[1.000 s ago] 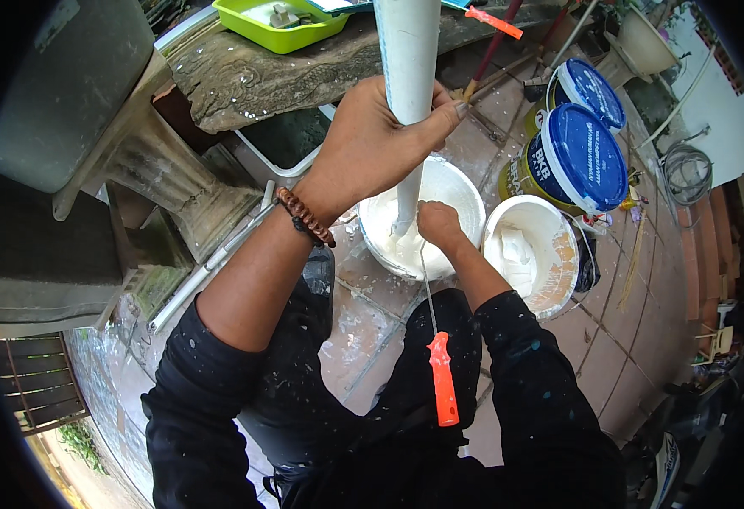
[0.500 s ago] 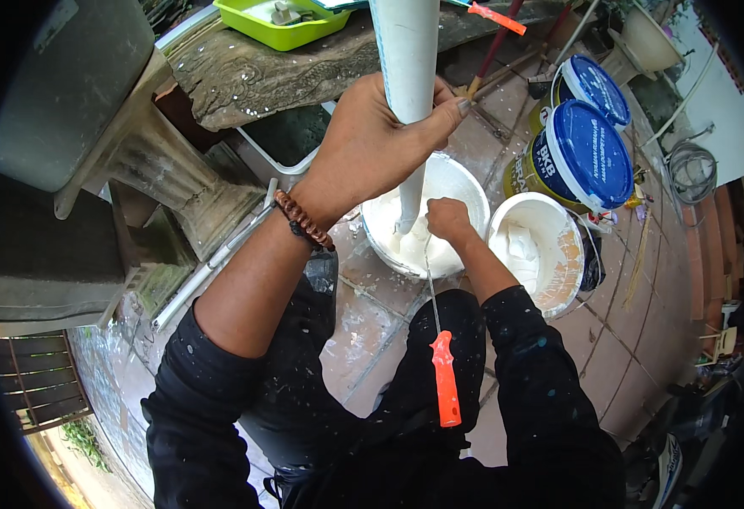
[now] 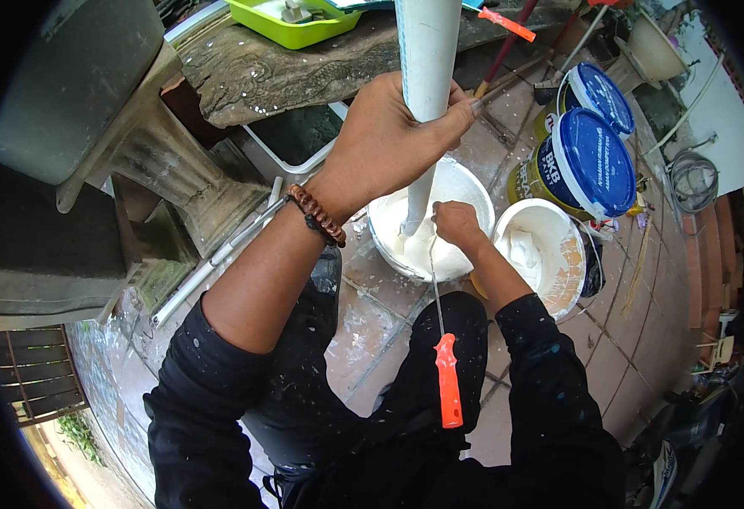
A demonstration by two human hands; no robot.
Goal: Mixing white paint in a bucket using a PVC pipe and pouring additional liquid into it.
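My left hand (image 3: pixel 393 144) is closed round a long white pipe (image 3: pixel 427 47) whose lower end reaches into a white bucket (image 3: pixel 393 254) of creamy white paint. Beyond the pipe's lower end, to the right, my right hand (image 3: pixel 457 223) is closed over the bucket on the thin metal rod of a roller frame (image 3: pixel 438 297). That frame's orange handle (image 3: pixel 448 382) points back toward me, above my right leg. Whatever is on the rod's far end is hidden by the hand and bucket.
A second paint-streaked bucket (image 3: pixel 542 254) and two blue-lidded pails (image 3: pixel 597 157) stand right. Behind are a weathered wooden plank (image 3: pixel 270 76), a green tray (image 3: pixel 291 30), another orange handle (image 3: pixel 508 24) and a plastic tub (image 3: pixel 291 136). A concrete pedestal (image 3: pixel 181 199) and thin pipes (image 3: pixel 211 267) lie left.
The scene has shifted slightly rightward in view. My hands, pipe and roller frame appear a little further right, with the same grips. The pipe's end stays in the bucket.
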